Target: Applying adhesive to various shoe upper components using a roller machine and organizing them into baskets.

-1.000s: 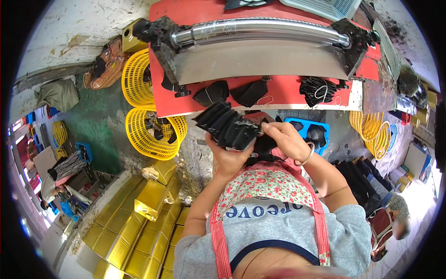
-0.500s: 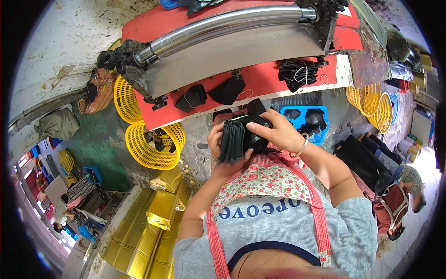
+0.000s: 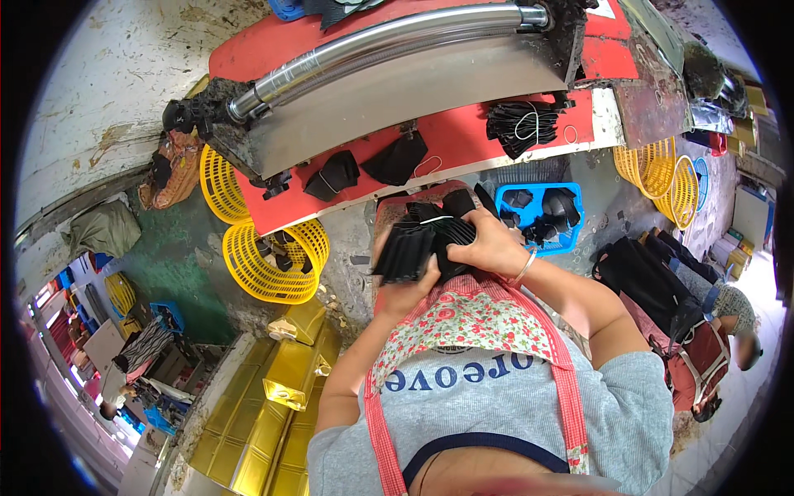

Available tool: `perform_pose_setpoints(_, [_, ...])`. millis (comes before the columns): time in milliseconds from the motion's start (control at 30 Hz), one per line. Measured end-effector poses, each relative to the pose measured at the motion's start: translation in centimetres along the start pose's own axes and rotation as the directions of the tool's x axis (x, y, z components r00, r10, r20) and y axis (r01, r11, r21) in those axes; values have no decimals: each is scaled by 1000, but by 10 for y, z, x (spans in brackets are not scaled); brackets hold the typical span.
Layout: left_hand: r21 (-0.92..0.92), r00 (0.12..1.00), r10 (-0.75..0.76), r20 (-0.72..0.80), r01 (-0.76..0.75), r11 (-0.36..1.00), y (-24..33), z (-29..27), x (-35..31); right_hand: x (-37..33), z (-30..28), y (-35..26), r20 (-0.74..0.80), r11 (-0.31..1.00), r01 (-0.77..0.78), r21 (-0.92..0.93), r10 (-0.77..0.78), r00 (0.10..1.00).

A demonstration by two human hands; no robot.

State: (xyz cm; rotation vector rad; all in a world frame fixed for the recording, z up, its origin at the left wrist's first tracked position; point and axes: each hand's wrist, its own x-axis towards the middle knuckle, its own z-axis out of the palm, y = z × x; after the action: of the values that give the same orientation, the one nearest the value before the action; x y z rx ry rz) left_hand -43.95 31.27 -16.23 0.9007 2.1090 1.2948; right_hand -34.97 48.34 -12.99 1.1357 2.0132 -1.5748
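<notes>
- Half a second ago the right hand [image 3: 488, 244] lay over the top of the stack of black pieces [image 3: 418, 244]; now it presses at the stack's right side.
- The left hand [image 3: 401, 285] supports it from beneath; both hands' fingers are clenched on the stack, below the red bench [image 3: 463, 145]'s near edge.
- The blue tray [image 3: 571, 240] and the yellow basket [image 3: 265, 277] hold more black pieces.

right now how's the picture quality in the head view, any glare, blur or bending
Head view: bright, even daylight; strong fisheye bend, so the metal roller and red table edge curve and the corners go black; glare streaks run along the roller and the gold foil packs; the left hand, right hand and black stack are fairly sharp; the rim areas look soft and smeared.
</notes>
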Motion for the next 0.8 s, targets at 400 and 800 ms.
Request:
perform_pose_setpoints(400, [-502,885,-420,-202,275,820,-4,-12,-4,0,8,-8,31,990,126,-69,-124,992])
perform_pose_setpoints(800, [-289,785,-164,-598,-21,957,-109,-39,-11,-6,33,-50,182,847,531,10,-524,832])
